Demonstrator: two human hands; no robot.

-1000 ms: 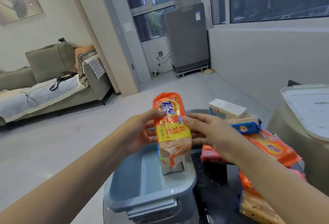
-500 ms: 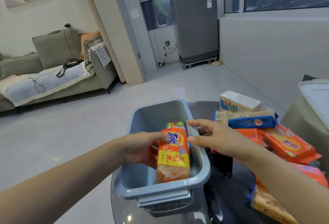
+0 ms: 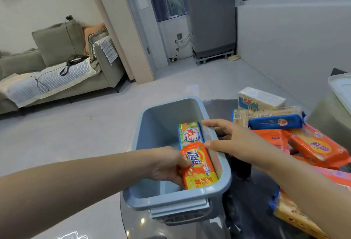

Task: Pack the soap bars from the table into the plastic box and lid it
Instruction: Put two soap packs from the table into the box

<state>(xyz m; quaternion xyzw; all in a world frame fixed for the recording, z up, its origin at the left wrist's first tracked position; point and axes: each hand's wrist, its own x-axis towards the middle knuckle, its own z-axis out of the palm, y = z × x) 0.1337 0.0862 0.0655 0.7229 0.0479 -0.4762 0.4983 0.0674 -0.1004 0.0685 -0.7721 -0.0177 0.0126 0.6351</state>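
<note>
A blue-grey plastic box [image 3: 152,124] stands on the dark glass table [image 3: 247,210]. Inside it, along the right wall, lies a green-and-white soap bar [image 3: 190,133], and in front of that an orange soap bar [image 3: 199,168]. My left hand [image 3: 169,164] is inside the box, fingers closed on the orange bar's left side. My right hand [image 3: 233,142] rests over the box's right rim with fingers spread, holding nothing. A pile of wrapped soap bars [image 3: 303,143] lies to the right of the box. The white lid [image 3: 341,88] sits at the far right edge.
A white boxed soap [image 3: 260,99] and a blue-wrapped bar [image 3: 275,122] top the pile. A cream-coloured stool or seat [image 3: 326,117] holds the lid. A sofa [image 3: 57,67] stands far left across open floor; a grey appliance [image 3: 210,14] is by the window.
The orange soap bar went from held upright above the box with both hands down into the box against its right wall. My right hand released it and now rests on the rim.
</note>
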